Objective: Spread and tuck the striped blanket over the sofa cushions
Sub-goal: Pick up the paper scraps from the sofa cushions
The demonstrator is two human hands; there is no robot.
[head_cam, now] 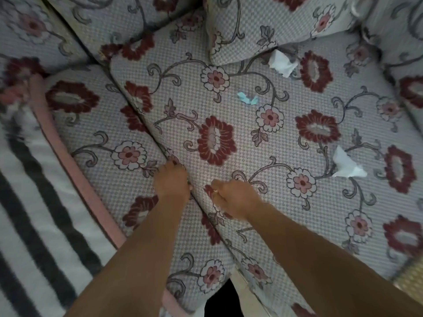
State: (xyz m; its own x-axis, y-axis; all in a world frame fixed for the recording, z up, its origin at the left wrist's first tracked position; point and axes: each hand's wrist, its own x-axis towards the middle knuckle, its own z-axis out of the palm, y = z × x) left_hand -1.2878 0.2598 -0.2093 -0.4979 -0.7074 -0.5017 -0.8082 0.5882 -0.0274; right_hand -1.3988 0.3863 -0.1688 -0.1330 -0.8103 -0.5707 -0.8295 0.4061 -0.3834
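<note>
Left of both hands (174, 179), striped blanket (34, 213).

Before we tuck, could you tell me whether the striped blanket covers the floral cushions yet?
Not yet: the white, dark-striped blanket lies at left; floral cushions bare.

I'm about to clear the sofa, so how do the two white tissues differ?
The far tissue lies at the back of the seat, against the pillow; the near tissue lies out on the open cushion, farther right. The far one looks flatter, the near one peaks upward. Both are white and crumpled.
</note>
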